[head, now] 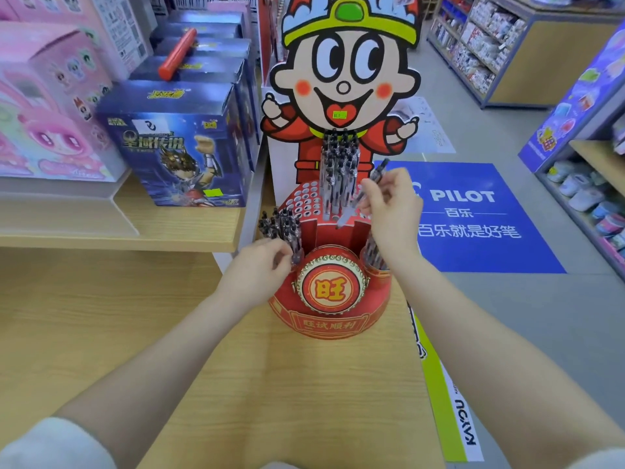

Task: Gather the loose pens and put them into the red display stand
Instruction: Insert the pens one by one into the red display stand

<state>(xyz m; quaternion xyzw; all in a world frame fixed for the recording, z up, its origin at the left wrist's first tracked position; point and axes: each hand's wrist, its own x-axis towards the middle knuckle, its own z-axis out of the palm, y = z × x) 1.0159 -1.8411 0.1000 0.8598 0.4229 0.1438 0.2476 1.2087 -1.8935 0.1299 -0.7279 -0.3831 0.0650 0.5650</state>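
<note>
The red display stand [329,313] sits on the wooden counter, with a cartoon figure board rising behind it. A cluster of dark pens [340,170] stands upright in its holed top tier. My right hand [389,201] pinches a single pen [375,176], tilted, its tip down over the holes at the stand's right side. My left hand [260,269] grips a bunch of pens [280,225] at the stand's left side. More pens [373,253] fill the stand's right cup, partly hidden by my right wrist.
Blue boxed toys [176,147] and pink boxes [50,96] stand on the raised shelf to the left. A red tube [177,54] lies on the blue boxes. The counter edge [436,384] drops to the aisle floor with a blue floor sticker [473,214]; shelves line the right.
</note>
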